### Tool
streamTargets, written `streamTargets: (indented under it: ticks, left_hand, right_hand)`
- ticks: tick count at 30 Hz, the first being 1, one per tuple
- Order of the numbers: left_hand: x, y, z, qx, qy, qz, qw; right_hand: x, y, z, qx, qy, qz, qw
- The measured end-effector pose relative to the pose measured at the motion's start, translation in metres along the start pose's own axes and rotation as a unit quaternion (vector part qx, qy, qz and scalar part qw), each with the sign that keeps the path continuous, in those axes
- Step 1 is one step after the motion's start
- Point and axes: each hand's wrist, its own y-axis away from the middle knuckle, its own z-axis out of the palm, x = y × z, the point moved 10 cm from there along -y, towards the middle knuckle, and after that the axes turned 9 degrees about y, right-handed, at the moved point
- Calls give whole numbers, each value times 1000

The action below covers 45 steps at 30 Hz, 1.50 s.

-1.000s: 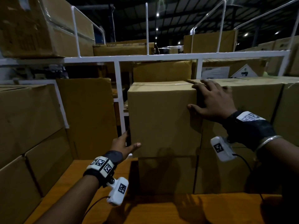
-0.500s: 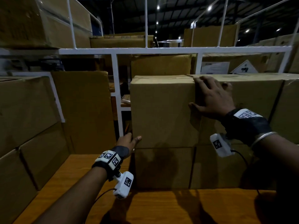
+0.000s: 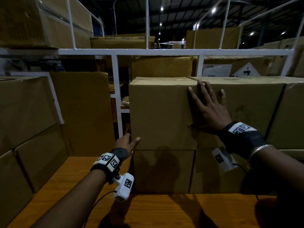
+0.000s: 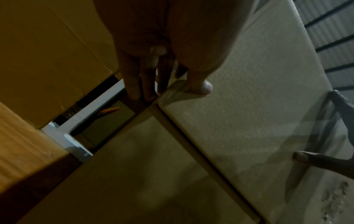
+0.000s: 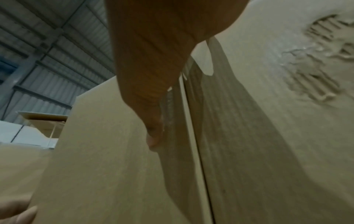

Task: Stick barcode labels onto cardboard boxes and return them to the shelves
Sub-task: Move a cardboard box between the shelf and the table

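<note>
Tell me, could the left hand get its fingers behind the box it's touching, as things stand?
Probably yes. The left hand is at the lower left corner of the upper box, fingers already along its side. A gap beside the white shelf post leaves room there.

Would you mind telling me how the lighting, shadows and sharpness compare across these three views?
Head view: dim, lit by small ceiling lights; both hands cast shadows on the lower box, and straight shelf rails bow from wide-angle distortion. Left wrist view: the near left hand is soft and dark, its edges smeared. Right wrist view: the right hand is blurred and throws a long shadow down the upper box.
</note>
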Motion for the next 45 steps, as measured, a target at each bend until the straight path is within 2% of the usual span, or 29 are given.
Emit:
streamTargets:
  ticks: [3, 11, 18, 21, 24, 29, 32, 40, 45]
  left_hand:
    - [17, 3, -11, 46, 37, 59, 996]
    - [16, -1, -10, 49, 30, 24, 998]
    - [23, 0, -8, 38, 17, 36, 998]
    - [28, 6, -13, 56, 32, 45, 997]
    - [36, 16, -24, 86, 50, 83, 992]
    - [51, 42, -52, 164, 86, 134, 974]
    - [58, 61, -70, 180, 99, 146, 968]
    - [42, 103, -120, 173, 73, 164, 968]
    - [15, 136, -184, 203, 73, 167, 962]
  right_hand:
    - [1, 0, 0, -3, -3, 4, 1000]
    - [2, 1, 2, -11, -10, 5, 1000]
    - [-1, 2, 2, -5, -13, 9, 1000]
    - [-6, 3, 0, 5, -22, 8, 1000]
    - [-16, 9, 0, 21, -43, -6, 999]
    - [-56, 25, -9, 115, -114, -68, 985]
    - [-78, 30, -18, 148, -188, -89, 967]
    - [-158, 24, -23, 41, -324, -82, 942]
    - [-236, 18, -51, 2, -442, -80, 893]
